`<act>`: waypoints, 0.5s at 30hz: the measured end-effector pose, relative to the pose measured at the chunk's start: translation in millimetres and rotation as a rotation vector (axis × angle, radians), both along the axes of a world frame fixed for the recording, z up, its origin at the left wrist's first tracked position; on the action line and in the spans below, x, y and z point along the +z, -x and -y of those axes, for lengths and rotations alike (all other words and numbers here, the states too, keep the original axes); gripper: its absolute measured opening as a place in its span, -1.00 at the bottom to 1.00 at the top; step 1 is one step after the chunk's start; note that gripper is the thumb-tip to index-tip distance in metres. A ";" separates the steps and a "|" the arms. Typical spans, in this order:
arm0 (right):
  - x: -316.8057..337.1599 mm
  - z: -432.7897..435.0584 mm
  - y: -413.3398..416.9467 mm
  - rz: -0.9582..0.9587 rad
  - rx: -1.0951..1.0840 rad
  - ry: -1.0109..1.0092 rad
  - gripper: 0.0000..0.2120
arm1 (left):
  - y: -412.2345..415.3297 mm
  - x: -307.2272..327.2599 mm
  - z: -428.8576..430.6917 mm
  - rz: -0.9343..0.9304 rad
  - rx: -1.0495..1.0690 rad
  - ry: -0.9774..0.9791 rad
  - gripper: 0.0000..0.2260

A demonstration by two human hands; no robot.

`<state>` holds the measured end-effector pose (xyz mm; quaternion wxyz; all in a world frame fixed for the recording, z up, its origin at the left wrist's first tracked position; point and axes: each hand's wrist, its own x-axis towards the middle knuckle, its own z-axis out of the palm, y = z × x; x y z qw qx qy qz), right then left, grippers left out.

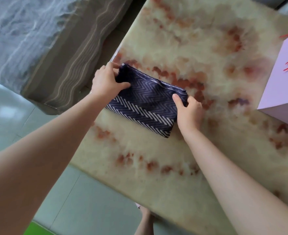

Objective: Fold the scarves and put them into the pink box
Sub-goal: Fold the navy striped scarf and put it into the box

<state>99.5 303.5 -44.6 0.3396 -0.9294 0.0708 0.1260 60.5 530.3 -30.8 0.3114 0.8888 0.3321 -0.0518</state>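
So the navy scarf [145, 106] is already folded into a small rectangle on the tabletop [182, 39]. Left hand [106, 81] and right hand [188, 111] pinch its ends, fingers curled round the fabric. Pink box [282, 92] sits far right, so dropping it in looks like what's left.

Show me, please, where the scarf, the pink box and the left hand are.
scarf [145, 106]: head view, folded middle
pink box [284, 82]: head view, side wall
left hand [106, 81]: head view, its back

navy zigzag scarf [145, 106] lies folded on the table, well apart from the pink box [282, 92].
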 end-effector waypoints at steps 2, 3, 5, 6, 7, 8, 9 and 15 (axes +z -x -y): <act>4.8 3.1 2.5 -0.058 0.027 -0.076 -0.53 | 1.7 -3.9 -1.9 -0.009 0.041 -0.059 -0.65; 6.9 5.5 7.6 -0.118 0.048 -0.130 -0.54 | 1.5 -6.0 -2.8 -0.016 0.054 -0.087 -0.70; 5.4 10.5 21.6 -0.158 0.129 -0.109 -0.53 | -0.1 -8.3 -3.4 -0.021 0.050 -0.153 -0.73; 0.7 12.7 26.9 -0.132 0.147 -0.067 -0.53 | -1.1 -7.7 -2.9 -0.020 0.054 -0.170 -0.73; -5.1 14.1 29.9 -0.089 0.121 -0.044 -0.56 | -2.1 -7.6 -2.1 -0.017 0.067 -0.165 -0.73; -8.5 14.2 30.8 -0.056 0.063 -0.048 -0.59 | -3.0 -7.3 -0.4 -0.012 0.086 -0.144 -0.73; -11.3 12.6 29.5 -0.028 -0.001 -0.072 -0.58 | -4.1 -8.5 1.0 -0.010 0.105 -0.119 -0.74; -7.9 -8.5 17.6 0.005 -0.128 0.085 -0.64 | -3.9 -7.6 13.5 -0.043 0.133 -0.103 -0.71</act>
